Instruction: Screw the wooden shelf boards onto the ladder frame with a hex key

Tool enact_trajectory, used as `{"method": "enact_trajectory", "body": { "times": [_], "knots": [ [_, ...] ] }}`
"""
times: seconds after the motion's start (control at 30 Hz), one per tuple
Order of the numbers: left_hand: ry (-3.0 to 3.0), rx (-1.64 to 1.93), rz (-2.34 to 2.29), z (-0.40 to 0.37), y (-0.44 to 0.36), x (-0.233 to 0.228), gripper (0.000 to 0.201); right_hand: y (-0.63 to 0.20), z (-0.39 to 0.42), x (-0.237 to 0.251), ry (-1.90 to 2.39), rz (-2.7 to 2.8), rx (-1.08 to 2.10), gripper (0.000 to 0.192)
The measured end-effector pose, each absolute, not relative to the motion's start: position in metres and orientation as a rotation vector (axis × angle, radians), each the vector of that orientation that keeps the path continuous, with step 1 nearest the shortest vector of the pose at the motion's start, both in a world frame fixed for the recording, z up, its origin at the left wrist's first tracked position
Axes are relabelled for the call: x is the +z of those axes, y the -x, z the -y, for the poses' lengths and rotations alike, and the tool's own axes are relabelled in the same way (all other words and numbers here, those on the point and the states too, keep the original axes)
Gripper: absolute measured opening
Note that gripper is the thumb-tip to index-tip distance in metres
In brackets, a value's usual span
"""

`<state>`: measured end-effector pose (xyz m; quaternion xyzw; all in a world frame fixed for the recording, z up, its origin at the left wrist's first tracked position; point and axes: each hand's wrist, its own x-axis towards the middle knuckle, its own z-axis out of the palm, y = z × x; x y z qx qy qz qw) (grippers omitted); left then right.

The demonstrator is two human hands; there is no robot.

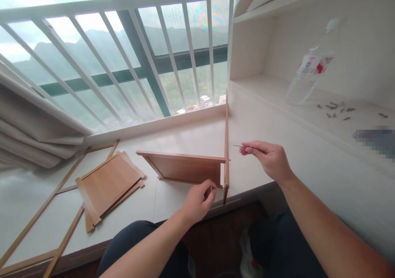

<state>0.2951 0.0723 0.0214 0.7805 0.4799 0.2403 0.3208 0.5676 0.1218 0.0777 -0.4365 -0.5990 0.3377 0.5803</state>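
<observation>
A brown wooden panel [188,167] with a raised rim stands on its edge on the white ledge. Its right end meets an upright wooden frame piece [226,146], seen nearly edge-on. From the outer face of that piece a small screw [230,160] sticks out. My left hand [200,199] is closed with curled fingers at the panel's lower right corner; what it holds, if anything, is hidden. To the right of the frame piece, my right hand [267,156] pinches a thin metal rod [237,146], its tip pointing left toward the frame. Its exact kind is unclear.
More wooden panels [108,183] lie stacked at left on a ladder-like wooden frame [66,237]. Several loose screws [335,105] are scattered on the right shelf beside a clear plastic bottle [311,72]. A white railing [166,39] fronts the window; a curtain [31,125] hangs left.
</observation>
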Motion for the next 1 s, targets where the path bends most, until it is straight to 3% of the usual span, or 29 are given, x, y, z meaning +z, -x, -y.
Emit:
{"method": "enact_trajectory", "body": {
  "times": [0.37, 0.67, 0.83, 1.0],
  "knots": [
    [-1.99, 0.688, -1.186, -0.056, -0.291, 0.016, 0.015, -0.569, -0.1, 0.067, 0.959, 1.419, 0.767, 0.013],
    [-2.179, 0.775, -0.993, -0.022, -0.292, -0.007, 0.016, -0.579, -0.147, 0.042, 1.047, 1.258, 0.707, 0.016],
    [-2.366, 0.68, -0.621, 0.018, -0.348, -0.001, 0.035, -0.586, -0.156, 0.036, 1.084, 1.321, 0.657, 0.017],
    [-2.471, 0.459, -0.52, 0.047, -0.411, -0.031, 0.063, -0.587, -0.149, 0.035, 1.098, 1.382, 0.63, 0.018]
  ]
}}
